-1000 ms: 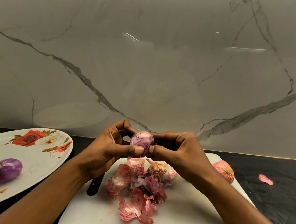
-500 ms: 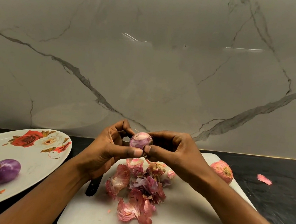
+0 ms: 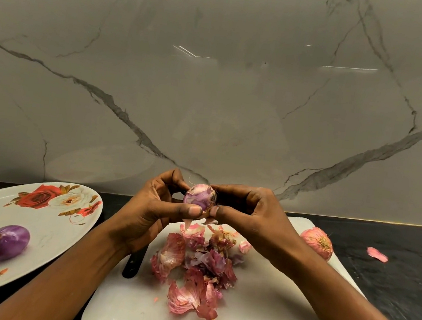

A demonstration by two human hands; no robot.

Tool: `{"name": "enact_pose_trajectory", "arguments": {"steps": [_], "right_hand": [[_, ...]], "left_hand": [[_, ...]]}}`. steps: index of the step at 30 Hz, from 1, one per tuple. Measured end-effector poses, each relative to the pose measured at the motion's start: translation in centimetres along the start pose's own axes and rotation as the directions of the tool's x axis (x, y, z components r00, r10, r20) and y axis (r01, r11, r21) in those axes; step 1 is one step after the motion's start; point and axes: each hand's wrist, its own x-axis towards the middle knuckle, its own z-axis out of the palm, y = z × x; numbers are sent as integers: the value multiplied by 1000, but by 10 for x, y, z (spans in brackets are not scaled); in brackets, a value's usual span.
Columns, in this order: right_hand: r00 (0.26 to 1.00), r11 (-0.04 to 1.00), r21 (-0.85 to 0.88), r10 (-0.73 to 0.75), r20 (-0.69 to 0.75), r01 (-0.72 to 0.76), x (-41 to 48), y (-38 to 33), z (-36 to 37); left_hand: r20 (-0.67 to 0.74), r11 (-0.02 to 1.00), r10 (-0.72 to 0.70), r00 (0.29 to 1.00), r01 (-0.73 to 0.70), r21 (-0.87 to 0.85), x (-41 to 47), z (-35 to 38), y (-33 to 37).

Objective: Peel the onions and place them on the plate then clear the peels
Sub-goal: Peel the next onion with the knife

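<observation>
Both hands hold a small purple onion [image 3: 199, 197] above the white cutting board [image 3: 253, 318]. My left hand [image 3: 155, 211] grips it from the left with the thumb across its lower front. My right hand [image 3: 248, 216] pinches it from the right, thumb tip at a loose bit of skin under it. A pile of pink and purple peels [image 3: 193, 267] lies on the board below. One peeled purple onion [image 3: 6, 242] rests on the floral plate [image 3: 50, 218] at the left. An unpeeled onion [image 3: 317, 242] sits at the board's right edge.
A black knife handle [image 3: 134, 264] pokes out from under my left wrist at the board's left edge. A stray pink peel [image 3: 377, 254] lies on the dark counter [image 3: 387, 282] to the right. A marble wall [image 3: 211, 94] rises close behind.
The onion has been turned slightly between my fingers and more purple flesh faces me. Both hands stay in the same place above the board.
</observation>
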Motion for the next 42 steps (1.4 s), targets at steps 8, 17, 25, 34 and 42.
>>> {"name": "enact_pose_trajectory", "arguments": {"steps": [8, 17, 25, 34, 42], "right_hand": [[1000, 999, -30, -30, 3, 30, -1, 2, 2], [992, 986, -143, -101, -77, 90, 0, 6, 0], [988, 997, -38, -74, -138, 70, 3, 5, 0], [958, 998, -59, 4, -286, -22, 8, 6, -9], [995, 997, -77, 24, -101, -32, 5, 5, -3]], "left_hand": [[-8, 999, 6, 1000, -6, 32, 0, 0, -1], [7, 1000, -7, 1000, 7, -4, -1, 1, -1], [11, 996, -56, 998, 57, -73, -1, 0, 3], [24, 964, -84, 996, 87, -252, -1, -1, 7], [-55, 987, -83, 995, 74, -141, 0, 3, 6]]}}
